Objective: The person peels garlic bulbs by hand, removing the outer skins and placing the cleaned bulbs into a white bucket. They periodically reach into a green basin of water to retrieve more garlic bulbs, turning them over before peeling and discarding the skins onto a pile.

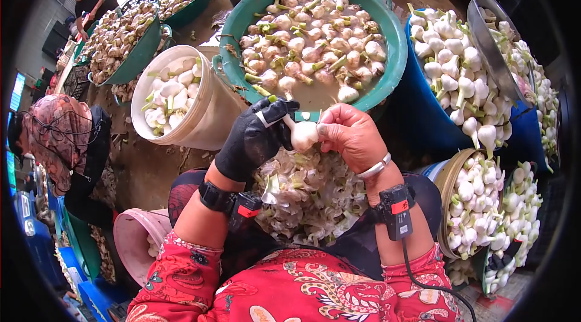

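My left hand point(257, 134), in a black glove, is closed around the stem of a garlic bulb point(304, 136). The bulb is pale and hangs in front of my chest, its cut green stem end poking out above the glove. My bare right hand point(351, 137) pinches the bulb's right side between thumb and fingers; whether a bit of skin is in that pinch I cannot make out. Just beyond both hands stands a green tub point(396, 50) of murky water with many unpeeled garlic bulbs point(315, 50). Below the hands, a heap of papery garlic peelings point(308, 195) covers my lap area.
To the left is a white bucket point(200, 122) of peeled bulbs, with a pink bucket point(136, 231) nearer me. Blue barrels point(417, 122) and a tan-rimmed bucket point(446, 213) piled with garlic stand right. Another person point(57, 134) sits at left; one more bends farther back.
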Action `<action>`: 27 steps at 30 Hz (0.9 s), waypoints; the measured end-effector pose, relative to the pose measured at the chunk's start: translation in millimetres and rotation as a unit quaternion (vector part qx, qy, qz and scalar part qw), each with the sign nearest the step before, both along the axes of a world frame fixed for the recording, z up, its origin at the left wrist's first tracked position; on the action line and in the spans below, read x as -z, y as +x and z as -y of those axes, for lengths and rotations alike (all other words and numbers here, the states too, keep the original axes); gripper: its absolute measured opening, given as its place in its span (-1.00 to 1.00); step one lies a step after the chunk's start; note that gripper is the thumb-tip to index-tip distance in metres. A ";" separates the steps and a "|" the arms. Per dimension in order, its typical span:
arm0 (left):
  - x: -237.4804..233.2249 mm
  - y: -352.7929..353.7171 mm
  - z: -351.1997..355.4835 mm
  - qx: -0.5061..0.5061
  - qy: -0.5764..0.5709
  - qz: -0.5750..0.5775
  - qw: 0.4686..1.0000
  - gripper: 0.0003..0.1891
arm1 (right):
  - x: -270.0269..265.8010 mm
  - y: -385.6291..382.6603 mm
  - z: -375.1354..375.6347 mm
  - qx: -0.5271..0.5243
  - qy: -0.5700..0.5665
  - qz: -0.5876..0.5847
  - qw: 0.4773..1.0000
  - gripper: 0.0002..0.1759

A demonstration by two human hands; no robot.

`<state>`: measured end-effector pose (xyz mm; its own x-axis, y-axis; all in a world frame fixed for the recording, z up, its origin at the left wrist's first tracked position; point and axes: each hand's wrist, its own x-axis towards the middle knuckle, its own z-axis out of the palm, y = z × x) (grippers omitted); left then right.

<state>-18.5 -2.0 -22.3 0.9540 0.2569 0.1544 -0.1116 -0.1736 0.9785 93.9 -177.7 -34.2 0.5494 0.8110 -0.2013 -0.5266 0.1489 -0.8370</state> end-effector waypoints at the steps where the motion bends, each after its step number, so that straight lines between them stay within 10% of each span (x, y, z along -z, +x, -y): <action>1: 2.4 -0.2 -3.3 -0.001 0.001 0.001 1.000 -0.68 | -0.2 0.1 -1.1 -0.006 -0.010 0.039 0.999 -0.91; 3: -4.8 0.3 -6.4 -0.007 0.282 0.114 0.953 -0.58 | -1.3 -2.7 -3.2 -0.014 -0.020 0.075 0.997 -0.92; 10: 7.8 -9.1 -20.4 -0.037 0.263 0.064 0.962 -0.62 | -11.8 -15.3 -10.1 0.021 -0.024 0.093 0.995 -0.89; 16: 18.3 -6.1 -10.5 -0.060 0.146 0.105 0.982 -0.53 | -18.6 -17.9 -14.3 0.012 -0.007 0.072 0.997 -0.65; 27: 1.8 5.6 5.1 -0.077 -0.205 -0.053 0.974 -0.81 | -8.3 -15.4 -20.2 0.032 -0.073 0.265 0.961 -0.84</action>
